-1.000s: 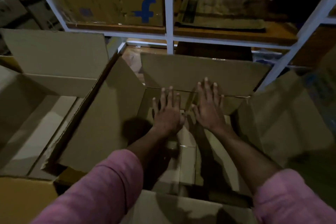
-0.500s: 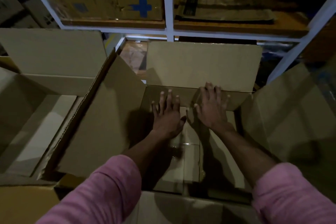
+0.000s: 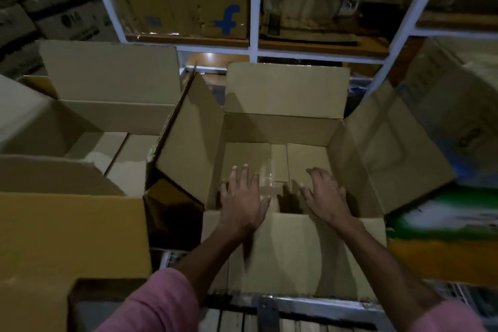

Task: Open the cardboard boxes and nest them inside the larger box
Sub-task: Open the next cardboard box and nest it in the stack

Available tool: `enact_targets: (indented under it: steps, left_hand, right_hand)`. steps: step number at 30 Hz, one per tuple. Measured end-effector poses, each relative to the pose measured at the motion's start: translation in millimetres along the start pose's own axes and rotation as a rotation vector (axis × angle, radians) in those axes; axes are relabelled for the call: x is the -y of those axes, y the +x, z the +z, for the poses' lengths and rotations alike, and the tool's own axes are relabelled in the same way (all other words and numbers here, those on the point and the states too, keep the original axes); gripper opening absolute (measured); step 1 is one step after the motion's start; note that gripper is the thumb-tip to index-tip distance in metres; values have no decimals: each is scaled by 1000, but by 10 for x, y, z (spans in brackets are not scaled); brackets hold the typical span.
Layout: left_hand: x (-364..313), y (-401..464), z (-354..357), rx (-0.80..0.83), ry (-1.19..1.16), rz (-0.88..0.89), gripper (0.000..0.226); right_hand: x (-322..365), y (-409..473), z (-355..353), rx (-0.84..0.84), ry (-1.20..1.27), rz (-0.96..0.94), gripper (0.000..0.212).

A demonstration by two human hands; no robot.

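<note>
Now both hands are down inside the open cardboard box (image 3: 283, 132), dead centre of the view. Left hand (image 3: 242, 199) sits at about seven o'clock in the opening, fingers straight and spread, palm down over the near edge. Right hand (image 3: 327, 197) is at five o'clock, fingers relaxed and slightly bent, gripping nothing. The two hands are apart, a gap of taped box floor (image 3: 277, 164) between them. All four flaps stand open. Over at nine o'clock, just beside it, the larger box (image 3: 80, 237) gapes open too. At twelve o'clock, a white shelf rack (image 3: 254, 8) holds a carton with a blue f (image 3: 188, 0).
</note>
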State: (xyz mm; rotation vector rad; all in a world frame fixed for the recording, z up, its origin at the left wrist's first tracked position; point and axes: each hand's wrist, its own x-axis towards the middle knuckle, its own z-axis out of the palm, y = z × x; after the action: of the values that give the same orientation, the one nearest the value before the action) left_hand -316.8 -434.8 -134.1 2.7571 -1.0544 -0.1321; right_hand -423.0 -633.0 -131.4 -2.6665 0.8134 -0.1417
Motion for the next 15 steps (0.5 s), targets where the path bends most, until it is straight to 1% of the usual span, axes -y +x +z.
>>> enact_targets:
  steps: [3, 7, 10, 12, 15]
  left_hand:
    - [76, -463, 51, 5, 40, -24, 69]
    - [179, -886, 96, 0, 124, -87, 76]
    - [208, -943, 27, 41, 57, -155, 78]
    - [223, -933, -19, 38, 49, -188, 81]
    - [294, -854, -22, 27, 48, -188, 83]
  right_hand:
    - [-106, -583, -9, -50, -22, 33, 50]
    - [-315, -1113, -13, -27, -186, 61, 63]
    - [-379, -1258, -71, -28, -256, 129, 65]
    - [-422, -1280, -111, -15, -283, 194, 73]
    - [-554, -1207, -167, 68, -281, 268, 89]
